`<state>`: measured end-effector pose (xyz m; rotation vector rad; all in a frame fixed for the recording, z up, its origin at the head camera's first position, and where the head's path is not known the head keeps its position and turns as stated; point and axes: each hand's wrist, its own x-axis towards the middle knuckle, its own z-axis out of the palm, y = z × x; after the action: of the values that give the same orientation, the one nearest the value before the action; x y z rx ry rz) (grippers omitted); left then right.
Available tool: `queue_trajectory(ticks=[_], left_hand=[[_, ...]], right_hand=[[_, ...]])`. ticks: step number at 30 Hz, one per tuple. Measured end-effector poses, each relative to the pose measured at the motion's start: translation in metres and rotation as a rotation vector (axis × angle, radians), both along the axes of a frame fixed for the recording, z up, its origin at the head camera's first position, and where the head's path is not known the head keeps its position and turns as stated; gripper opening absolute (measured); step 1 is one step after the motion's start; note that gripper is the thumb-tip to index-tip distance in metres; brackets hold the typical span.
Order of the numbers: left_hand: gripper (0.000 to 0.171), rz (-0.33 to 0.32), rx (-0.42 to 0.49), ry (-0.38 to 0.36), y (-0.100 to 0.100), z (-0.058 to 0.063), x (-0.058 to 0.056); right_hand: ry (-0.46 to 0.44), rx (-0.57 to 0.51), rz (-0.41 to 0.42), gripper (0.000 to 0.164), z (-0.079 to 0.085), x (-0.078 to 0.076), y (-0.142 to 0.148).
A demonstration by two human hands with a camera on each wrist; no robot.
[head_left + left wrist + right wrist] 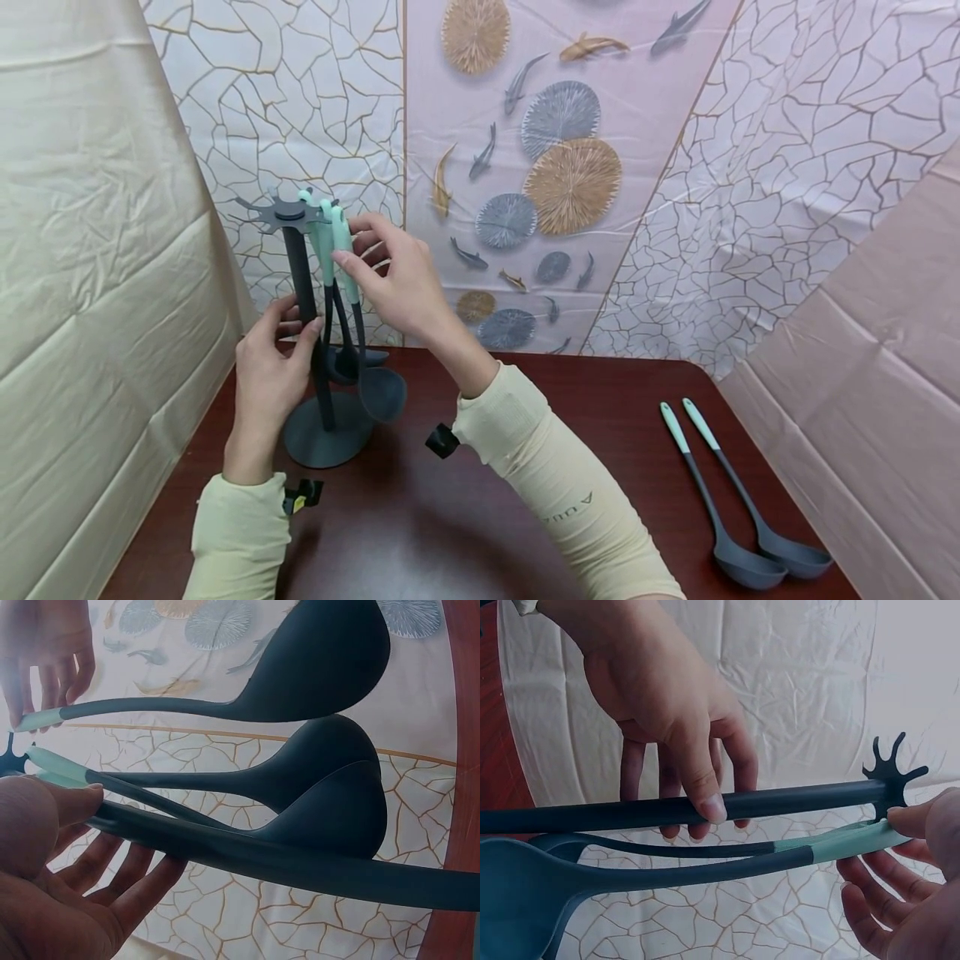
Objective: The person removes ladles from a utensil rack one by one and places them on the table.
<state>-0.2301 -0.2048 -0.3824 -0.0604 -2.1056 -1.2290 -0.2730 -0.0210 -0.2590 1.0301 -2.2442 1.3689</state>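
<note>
On the left of the head view stands a dark utensil rack, with a round base (328, 446), an upright pole (297, 267) and a star-shaped hook top (288, 212). My left hand (270, 371) grips the pole at mid-height, thumb on the near side. My right hand (401, 275) pinches the mint-green handle of a dark ladle (382, 395) close beside the hooks. Whether that handle is on a hook cannot be told. Two more utensils with rounded dark heads, an upper one (330, 742) and a lower one (337, 814), hang behind it in the left wrist view.
Two ladles, a left one (750, 569) and a right one (798, 557), lie side by side on the right of the dark red table (540, 433). Patterned cloth (555, 275) hangs behind the table, and plain cloth (112, 292) lines the left.
</note>
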Motion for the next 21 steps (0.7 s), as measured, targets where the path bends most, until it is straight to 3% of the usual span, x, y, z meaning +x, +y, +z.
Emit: queue_trajectory(ticks=[21], left_hand=[[0.043,0.006,-0.003,-0.015,0.0014,0.0019,0.0013]], right_hand=[[0.04,0.004,-0.022,0.028,-0.0014,-0.0015,0.0076]])
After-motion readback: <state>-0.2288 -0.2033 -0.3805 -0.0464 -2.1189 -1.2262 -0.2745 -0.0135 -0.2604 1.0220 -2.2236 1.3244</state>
